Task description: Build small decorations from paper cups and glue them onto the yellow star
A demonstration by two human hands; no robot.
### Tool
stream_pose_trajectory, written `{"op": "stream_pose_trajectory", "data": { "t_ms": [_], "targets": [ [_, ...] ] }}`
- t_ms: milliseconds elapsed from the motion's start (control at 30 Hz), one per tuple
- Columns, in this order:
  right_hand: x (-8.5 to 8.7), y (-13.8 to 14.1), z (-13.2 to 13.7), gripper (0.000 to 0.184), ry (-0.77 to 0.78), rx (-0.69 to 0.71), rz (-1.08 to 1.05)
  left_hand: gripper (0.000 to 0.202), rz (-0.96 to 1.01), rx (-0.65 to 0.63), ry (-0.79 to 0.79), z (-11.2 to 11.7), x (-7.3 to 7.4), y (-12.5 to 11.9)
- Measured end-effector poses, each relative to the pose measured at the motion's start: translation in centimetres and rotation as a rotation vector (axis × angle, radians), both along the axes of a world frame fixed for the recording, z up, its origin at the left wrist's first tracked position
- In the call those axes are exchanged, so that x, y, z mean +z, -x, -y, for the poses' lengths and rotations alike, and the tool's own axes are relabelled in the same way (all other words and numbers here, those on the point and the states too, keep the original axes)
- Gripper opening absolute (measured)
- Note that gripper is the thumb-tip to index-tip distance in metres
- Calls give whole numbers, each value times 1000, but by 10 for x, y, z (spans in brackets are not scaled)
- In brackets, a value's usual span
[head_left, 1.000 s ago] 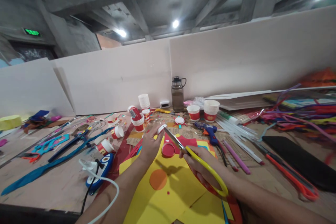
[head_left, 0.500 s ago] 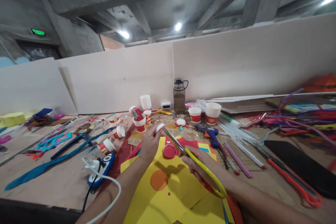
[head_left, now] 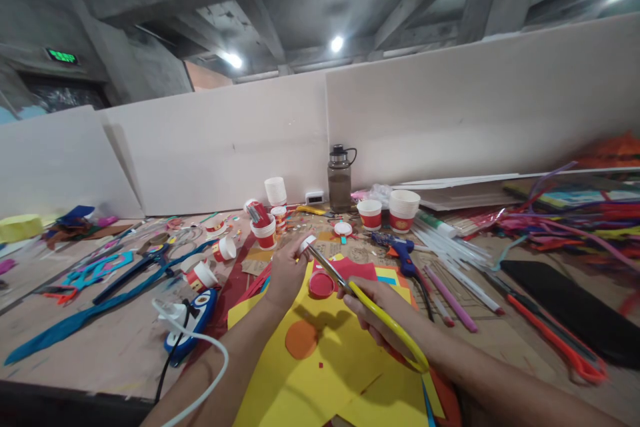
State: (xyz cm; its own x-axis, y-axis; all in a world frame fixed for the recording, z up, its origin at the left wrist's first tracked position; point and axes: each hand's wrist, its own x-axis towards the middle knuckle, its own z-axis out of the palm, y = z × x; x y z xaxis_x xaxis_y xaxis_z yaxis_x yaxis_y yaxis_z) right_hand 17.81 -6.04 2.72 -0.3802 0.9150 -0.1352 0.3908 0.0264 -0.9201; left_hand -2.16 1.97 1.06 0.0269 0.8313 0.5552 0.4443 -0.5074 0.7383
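My left hand (head_left: 286, 275) pinches a small white piece (head_left: 307, 242), which looks like the cut-off bottom of a paper cup. In my right hand (head_left: 373, 307) are scissors with yellow handles (head_left: 393, 328), their metal blades reaching up to the edge of that piece. I cannot tell how far the blades are apart. Below both hands lie yellow paper sheets (head_left: 280, 383), with a round red piece (head_left: 321, 285) and an orange paper circle (head_left: 301, 339) on them. A red paper sheet (head_left: 357, 269) lies just behind.
A blue glue gun (head_left: 406, 259) lies right of the paper. Paper cups (head_left: 404, 210) and a bottle (head_left: 340, 180) stand behind. A power strip (head_left: 191, 330) with cables sits left. Further right are a cutter (head_left: 560, 340) and a black phone-like slab (head_left: 565, 307).
The view has shifted slightly. The scissor blades and the white piece remain together, and the white piece looks turned a little in my left fingers.
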Motion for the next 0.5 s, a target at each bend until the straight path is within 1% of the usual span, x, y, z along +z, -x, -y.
{"op": "stream_pose_trajectory", "data": {
  "t_ms": [200, 300, 500],
  "targets": [
    [-5, 0, 1, 33, 46, -57, 19, 38, -12, 7, -20, 2, 2, -1],
    [-6, 1, 1, 32, 45, -91, 35, 39, -29, 9, -14, 3, 4, -1],
    [-4, 1, 1, 31, 54, -89, 44, 38, -67, 39, 1, 3, 3, -1]
  ]
}}
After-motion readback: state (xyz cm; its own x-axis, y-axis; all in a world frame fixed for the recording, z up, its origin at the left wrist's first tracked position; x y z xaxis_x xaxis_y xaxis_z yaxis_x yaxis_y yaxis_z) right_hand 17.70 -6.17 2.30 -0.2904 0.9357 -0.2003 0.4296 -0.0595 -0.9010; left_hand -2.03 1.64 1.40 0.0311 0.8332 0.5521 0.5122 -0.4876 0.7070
